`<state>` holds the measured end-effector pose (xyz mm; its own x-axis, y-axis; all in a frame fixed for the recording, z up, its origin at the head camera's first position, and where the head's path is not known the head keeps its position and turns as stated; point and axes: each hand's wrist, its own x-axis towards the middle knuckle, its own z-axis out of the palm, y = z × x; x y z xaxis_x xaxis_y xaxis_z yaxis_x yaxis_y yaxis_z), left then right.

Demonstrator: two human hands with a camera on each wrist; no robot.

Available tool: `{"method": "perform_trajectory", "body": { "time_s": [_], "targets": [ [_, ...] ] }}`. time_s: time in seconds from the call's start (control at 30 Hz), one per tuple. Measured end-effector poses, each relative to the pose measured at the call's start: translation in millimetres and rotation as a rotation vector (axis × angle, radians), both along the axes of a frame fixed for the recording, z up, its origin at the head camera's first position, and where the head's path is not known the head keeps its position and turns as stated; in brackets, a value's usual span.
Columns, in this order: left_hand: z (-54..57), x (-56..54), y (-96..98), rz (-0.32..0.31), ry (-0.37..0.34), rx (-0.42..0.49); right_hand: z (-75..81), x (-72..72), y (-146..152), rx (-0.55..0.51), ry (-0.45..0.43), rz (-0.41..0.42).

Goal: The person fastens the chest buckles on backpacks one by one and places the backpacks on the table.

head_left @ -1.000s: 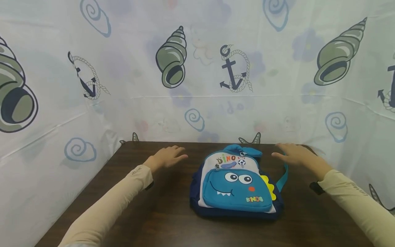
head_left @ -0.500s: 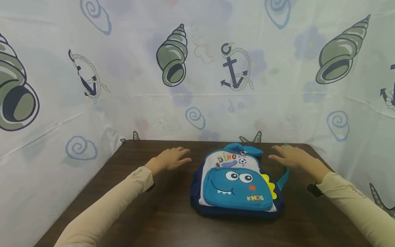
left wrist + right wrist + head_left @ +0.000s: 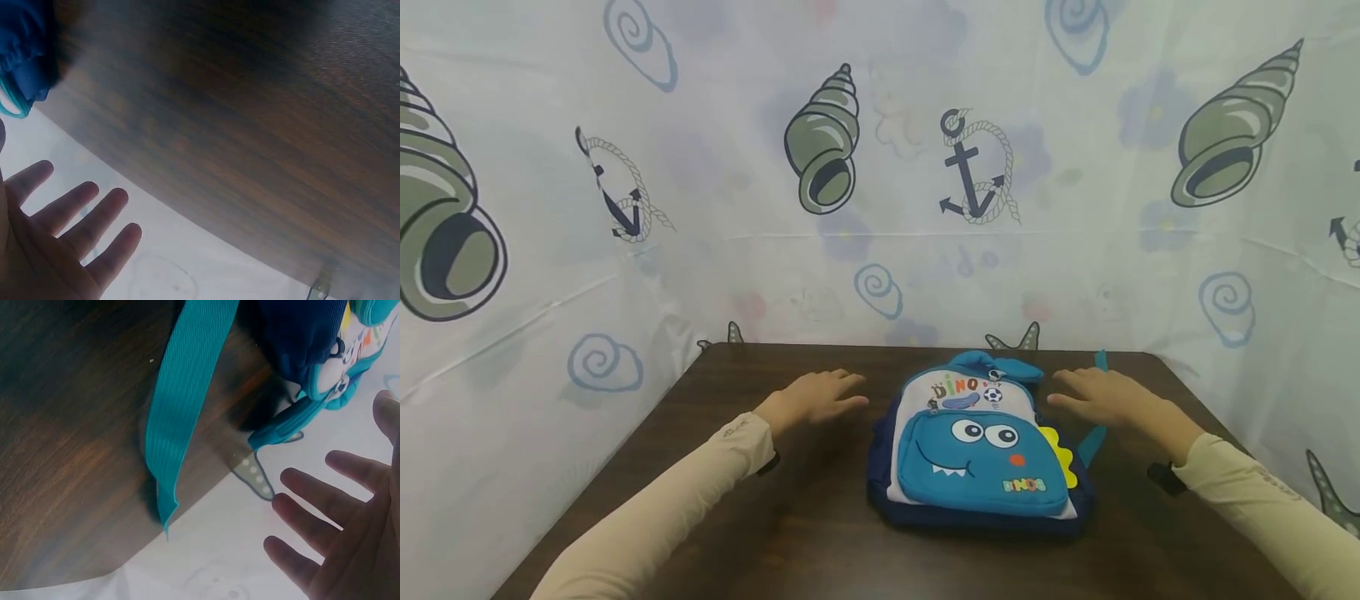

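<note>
A child's backpack [image 3: 981,462], blue and white with a smiling dinosaur face and yellow spikes, lies on the dark wooden table [image 3: 760,533], front side up. To its left, my left hand [image 3: 816,398] hovers with relaxed, spread fingers and holds nothing. On the other side, my right hand [image 3: 1105,398] hangs over the table near the backpack's teal strap [image 3: 187,394], its fingers extended and apart. In the right wrist view the strap lies loose along the wood. The left wrist view catches a navy corner of the backpack [image 3: 25,56] beyond the left fingers.
A white curtain [image 3: 895,167] printed with shells, anchors and starfish surrounds the table at the back and both sides. Its lower part meets the table's far edge [image 3: 865,347]. Beige sleeves [image 3: 662,508] cover both forearms.
Both hands have come slightly lower in the head view, and the right hand has shifted a little left toward the backpack. The backpack stays in place on the table.
</note>
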<state>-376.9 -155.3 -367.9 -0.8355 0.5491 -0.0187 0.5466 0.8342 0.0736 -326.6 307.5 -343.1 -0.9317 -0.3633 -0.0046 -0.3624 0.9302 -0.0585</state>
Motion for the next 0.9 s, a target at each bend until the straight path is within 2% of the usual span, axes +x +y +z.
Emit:
{"method": "perform_trajectory", "body": {
  "time_s": [0.1,0.23,0.37,0.53,0.73,0.9],
  "targets": [
    [-1.5,-0.2,0.0,0.006,-0.025,-0.016,-1.5,1.4,-1,0.0,-0.014,-0.009],
    [-4.5,0.6,1.1,0.023,-0.106,0.022,-5.6,1.1,-1,0.009,-0.034,-0.02],
    [-10.0,2.0,3.7,0.026,-0.201,0.116,-11.6,1.0,-1,0.017,-0.07,-0.023],
    [-15.5,4.3,9.8,0.013,-0.332,0.279,-18.4,2.8,-1,-0.006,-0.155,-0.063],
    [-16.8,3.0,18.1,0.031,-0.443,0.419,-21.3,0.9,-3,-0.126,-0.235,-0.085],
    [-24.0,2.4,30.0,0.111,-0.537,0.544,-26.3,-1.7,-3,-0.254,-0.242,-0.101]
  ]
}}
